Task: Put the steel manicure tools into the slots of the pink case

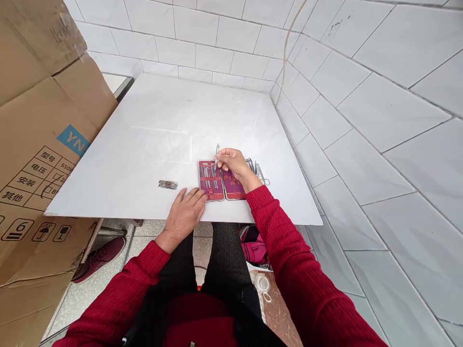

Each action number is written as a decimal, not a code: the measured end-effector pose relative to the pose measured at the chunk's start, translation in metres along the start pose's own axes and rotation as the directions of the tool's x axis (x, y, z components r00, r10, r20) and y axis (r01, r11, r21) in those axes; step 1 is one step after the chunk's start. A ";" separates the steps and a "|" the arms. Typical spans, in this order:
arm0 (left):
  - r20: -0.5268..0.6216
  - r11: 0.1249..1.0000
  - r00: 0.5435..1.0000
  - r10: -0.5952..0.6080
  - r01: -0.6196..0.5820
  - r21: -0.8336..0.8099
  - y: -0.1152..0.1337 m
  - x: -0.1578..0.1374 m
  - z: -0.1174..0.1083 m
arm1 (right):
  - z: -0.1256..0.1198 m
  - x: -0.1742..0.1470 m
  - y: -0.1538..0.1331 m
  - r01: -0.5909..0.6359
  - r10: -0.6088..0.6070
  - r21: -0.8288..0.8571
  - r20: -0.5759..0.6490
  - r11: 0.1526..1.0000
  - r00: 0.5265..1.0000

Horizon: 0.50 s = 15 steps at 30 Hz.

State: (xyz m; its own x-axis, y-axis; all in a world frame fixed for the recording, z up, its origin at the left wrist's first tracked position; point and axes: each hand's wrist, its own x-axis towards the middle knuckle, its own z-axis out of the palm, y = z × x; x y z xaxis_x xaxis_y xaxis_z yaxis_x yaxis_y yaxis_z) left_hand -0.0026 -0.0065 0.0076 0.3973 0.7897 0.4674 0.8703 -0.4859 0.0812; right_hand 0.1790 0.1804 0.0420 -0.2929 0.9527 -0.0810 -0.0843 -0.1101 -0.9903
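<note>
Pinching a metal tool (217, 148), right grip (233, 163) near slack left grip (185, 212), "YN" on brown carton (47, 113)

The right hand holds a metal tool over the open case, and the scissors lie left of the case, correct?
No, the scissors lie right of the case, as the head view shows; the right hand does hold a metal tool over the open case.
</note>
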 end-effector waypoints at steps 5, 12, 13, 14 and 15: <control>0.003 1.000 1.000 -0.009 0.009 -0.005 0.000 0.000 0.001 | 0.001 -0.011 0.001 -0.001 0.001 0.065 -0.004 0.998 1.000; 0.010 1.000 1.000 -0.007 0.007 0.001 0.000 0.001 0.000 | -0.001 -0.011 0.005 0.085 -0.083 0.031 -0.079 0.996 0.993; 0.014 1.000 1.000 -0.004 0.004 0.002 0.000 0.002 -0.001 | -0.001 -0.011 0.006 0.108 -0.105 0.026 -0.083 0.994 0.991; 0.017 1.000 1.000 -0.002 0.002 0.003 0.000 0.002 -0.001 | -0.001 -0.011 0.007 0.133 -0.131 0.023 -0.088 0.991 0.987; 0.019 1.000 1.000 -0.001 0.000 0.004 0.000 0.002 -0.001 | -0.001 -0.012 0.008 0.157 -0.154 0.022 -0.095 0.987 0.983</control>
State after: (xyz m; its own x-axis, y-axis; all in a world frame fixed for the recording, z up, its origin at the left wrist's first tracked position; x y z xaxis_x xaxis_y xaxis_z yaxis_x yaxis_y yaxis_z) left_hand -0.0022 -0.0055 0.0098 0.4023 0.7970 0.4505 0.8717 -0.4839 0.0775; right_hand 0.1825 0.1684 0.0351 -0.1843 0.9809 0.0626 -0.1503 0.0348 -0.9880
